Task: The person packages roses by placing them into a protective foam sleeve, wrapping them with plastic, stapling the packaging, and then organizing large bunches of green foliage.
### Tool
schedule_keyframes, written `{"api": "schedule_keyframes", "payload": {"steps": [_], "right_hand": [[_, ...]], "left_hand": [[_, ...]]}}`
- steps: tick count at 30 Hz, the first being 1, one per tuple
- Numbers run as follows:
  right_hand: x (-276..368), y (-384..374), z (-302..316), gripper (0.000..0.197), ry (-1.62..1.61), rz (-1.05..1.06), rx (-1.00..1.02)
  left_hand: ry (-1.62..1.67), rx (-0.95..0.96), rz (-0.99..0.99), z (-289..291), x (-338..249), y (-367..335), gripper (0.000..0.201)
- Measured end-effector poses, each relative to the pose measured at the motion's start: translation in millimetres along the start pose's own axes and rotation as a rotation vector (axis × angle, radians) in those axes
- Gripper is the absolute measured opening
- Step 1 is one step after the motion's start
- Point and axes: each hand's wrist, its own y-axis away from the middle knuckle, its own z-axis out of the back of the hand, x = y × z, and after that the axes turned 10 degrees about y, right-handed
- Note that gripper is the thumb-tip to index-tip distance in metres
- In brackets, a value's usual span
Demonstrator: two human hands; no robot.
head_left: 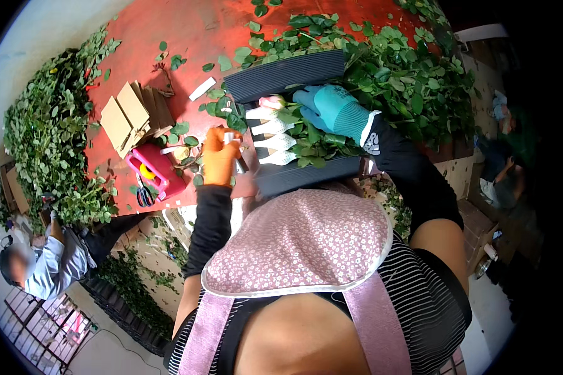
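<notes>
What the right hand (328, 107) grips, if anything, cannot be told: its teal glove covers the stems below, its fingers pointing left beside a pink rose (271, 102). That rose lies at the top of a row of white nets (274, 127), whose contents are hidden, between the ridged walls of a black holder (284, 75). The left hand (219, 159), gloved in orange, is raised just left of the holder, fingers bent around a pale piece (229, 137) too small to identify. Leaves (403, 81) bury the far right of the red surface (187, 37); the apron (300, 240) hides part of its near edge.
</notes>
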Motion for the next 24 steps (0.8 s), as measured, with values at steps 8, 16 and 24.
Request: {"api": "schedule_keyframes", "payload": {"steps": [8,16,24], "right_hand": [[16,-10,-9,0.020,0.246,-0.077,0.137],[6,-5,-11,0.026,0.090,-0.081,0.026],[8,11,0,0.021,0.109,0.133,-0.029]], "left_hand": [[0.412,-0.161,0.133,-73,8,-11,0.013],[0.337,-0.283,-0.241,15,-13,-18,0.029],[-0.489,-0.017,-0.168,-43,24,1,0.019]]}}
